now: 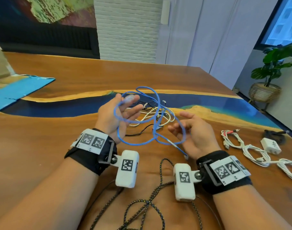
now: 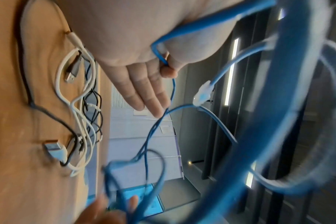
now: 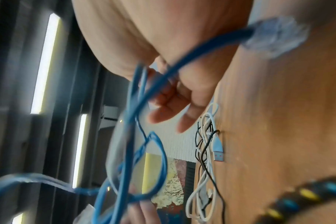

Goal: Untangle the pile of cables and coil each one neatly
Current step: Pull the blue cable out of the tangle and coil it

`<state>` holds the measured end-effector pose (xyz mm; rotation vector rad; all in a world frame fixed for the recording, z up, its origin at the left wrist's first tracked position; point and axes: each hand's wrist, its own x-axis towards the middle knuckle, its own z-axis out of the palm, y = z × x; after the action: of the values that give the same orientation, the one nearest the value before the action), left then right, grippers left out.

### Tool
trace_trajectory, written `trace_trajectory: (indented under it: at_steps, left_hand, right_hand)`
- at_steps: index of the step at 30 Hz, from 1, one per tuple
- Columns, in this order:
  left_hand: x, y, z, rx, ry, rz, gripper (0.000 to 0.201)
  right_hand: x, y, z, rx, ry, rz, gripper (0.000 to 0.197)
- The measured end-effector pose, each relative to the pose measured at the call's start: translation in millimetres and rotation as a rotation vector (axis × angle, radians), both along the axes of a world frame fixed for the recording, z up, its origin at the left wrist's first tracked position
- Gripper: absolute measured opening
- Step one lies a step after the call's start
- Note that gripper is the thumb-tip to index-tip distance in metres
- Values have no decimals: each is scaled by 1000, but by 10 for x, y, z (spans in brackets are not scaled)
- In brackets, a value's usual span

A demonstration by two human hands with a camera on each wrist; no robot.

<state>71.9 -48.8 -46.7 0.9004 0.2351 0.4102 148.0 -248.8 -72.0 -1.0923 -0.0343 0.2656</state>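
A thin blue network cable hangs in loose loops between both raised hands. My left hand is palm up with straight fingers. The cable runs through the thumb crotch, and in the left wrist view the thumb presses it against the hand. One clear plug sits by the left fingertips. My right hand has loosely curled fingers with the cable running through them. The other clear plug dangles below the right wrist. A tangle of white and black cables lies on the wooden table under the hands.
A black braided cable sprawls near the front edge. At the right lie coiled white cables, a white charger and a black coil. A blue mat covers the far left. A potted plant stands beyond the right edge.
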Motion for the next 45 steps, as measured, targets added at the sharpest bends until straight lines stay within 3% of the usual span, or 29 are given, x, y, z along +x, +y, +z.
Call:
trace_trajectory:
  at_steps: [4,10,13,18,21,23,27,30,34,39,41,45]
  left_hand:
    - [8,61,8,-24,30,67,36]
    - [43,38,19,-20,41,163,32]
    - [58,111,16,-74,50,234,27]
    - [45,188,17,-112,76,290,20]
    - [15,148,43,-92,87,242,21]
    - [-5,132,54,-52,85,166,24]
    - [-6,93,68,-26,30,27,31]
    - [-20,56,85,4,-7,4,33]
    - [-33,82,89,-44,-72,49,30]
    - [-4,222,40,-191,-13,272,23]
    - [10,319,14,-184,59,334,18]
    - [66,323,-40,-65,214,354,16]
  right_hand:
    - [5,-97,60,130,128,68,34]
    - [-85,-53,53,-210,-57,313,25]
    - [-8,-65,31,-231,-41,157,22]
    - [204,-166,-28,132,171,-231,20]
    - [229,-209,-18,121,144,-294,27]
    - [207,-223,22,23,91,-239,24]
    - [76,-204,98,-386,-103,21,20]
    - [-37,-125,110,-470,-183,210,25]
    - [-54,-100,184,-144,-109,198,29]
    - [130,-315,189,413,69,-117,31]
    - [207,-438,169,494,108,-244,31]
    - [253,-516,147,463,53,-362,34]
